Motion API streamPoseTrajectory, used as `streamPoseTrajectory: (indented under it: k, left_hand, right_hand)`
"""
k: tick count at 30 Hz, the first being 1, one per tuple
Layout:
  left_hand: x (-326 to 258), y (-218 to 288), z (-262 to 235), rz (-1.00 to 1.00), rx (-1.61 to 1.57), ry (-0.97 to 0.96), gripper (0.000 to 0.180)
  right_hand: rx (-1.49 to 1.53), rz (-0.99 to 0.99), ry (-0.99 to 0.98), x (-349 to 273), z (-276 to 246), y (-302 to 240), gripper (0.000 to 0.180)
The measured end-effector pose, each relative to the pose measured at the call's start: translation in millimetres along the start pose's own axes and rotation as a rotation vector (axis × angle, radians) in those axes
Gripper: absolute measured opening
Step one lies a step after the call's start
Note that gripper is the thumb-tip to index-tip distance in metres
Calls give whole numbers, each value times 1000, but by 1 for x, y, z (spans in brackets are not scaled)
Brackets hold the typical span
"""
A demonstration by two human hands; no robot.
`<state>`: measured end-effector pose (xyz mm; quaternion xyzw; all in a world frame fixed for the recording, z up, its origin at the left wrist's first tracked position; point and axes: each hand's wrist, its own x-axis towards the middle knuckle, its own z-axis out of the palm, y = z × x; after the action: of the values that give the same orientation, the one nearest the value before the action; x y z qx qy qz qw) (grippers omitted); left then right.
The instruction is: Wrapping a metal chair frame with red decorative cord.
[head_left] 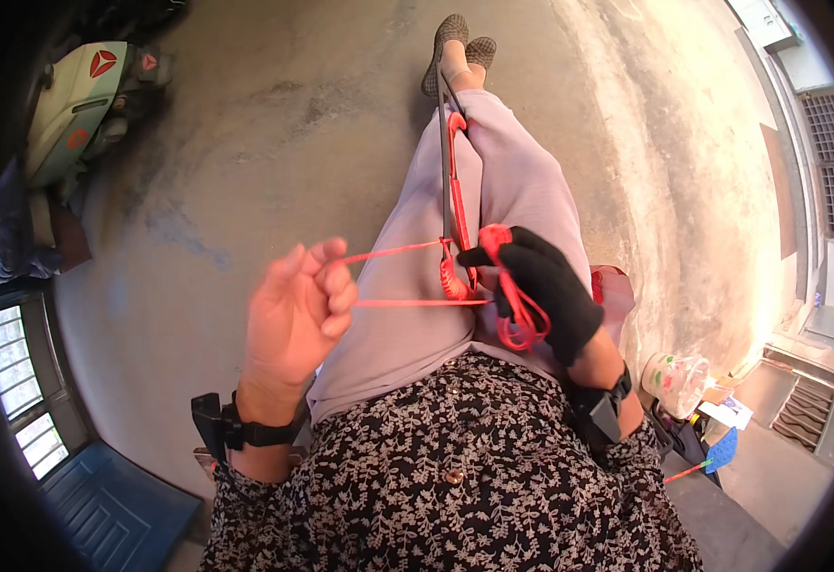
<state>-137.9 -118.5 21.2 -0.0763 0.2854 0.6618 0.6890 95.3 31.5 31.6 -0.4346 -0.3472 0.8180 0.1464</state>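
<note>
A long, narrow dark frame (446, 162) lies lengthwise over my legs, its far end by my shoes. Red cord wrapping (451, 276) covers its near end, and more red cord runs along its right side. My left hand (301, 305), bare and slightly blurred, has its fingers curled around a loop of red cord (393, 254). Two strands of that loop stretch across to the frame and my right hand. In a black glove, my right hand (549, 291) is closed on a gathered bundle of red cord (522, 319) just right of the wrapped end. Its palm side is partly hidden.
A pale scooter-like vehicle (83, 110) stands at the upper left. Lower left are a barred window (17, 381) and a blue panelled plastic piece (117, 505). Right of me sit a red bag (612, 291), a white tub with clear plastic (674, 381) and assorted small items.
</note>
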Motion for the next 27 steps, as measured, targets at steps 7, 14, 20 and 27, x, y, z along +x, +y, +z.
streamPoseTrajectory:
  k: [7,14,20,27]
  left_hand:
    - [-39,-12,-34,-311,699,19,13]
    - [-19,-12,6,62,342,-453,23]
    - [44,-28,23,222,614,-83,29]
    - [61,-52,12,119,1138,45,23]
  right_hand:
    - [0,136,-100,25,0,24,23]
    - [-52,-239,167,16,-14,-2,16]
    - [-468,-522,286,28,-24,6,13]
    - [-296,-244,39,32,11,22,23]
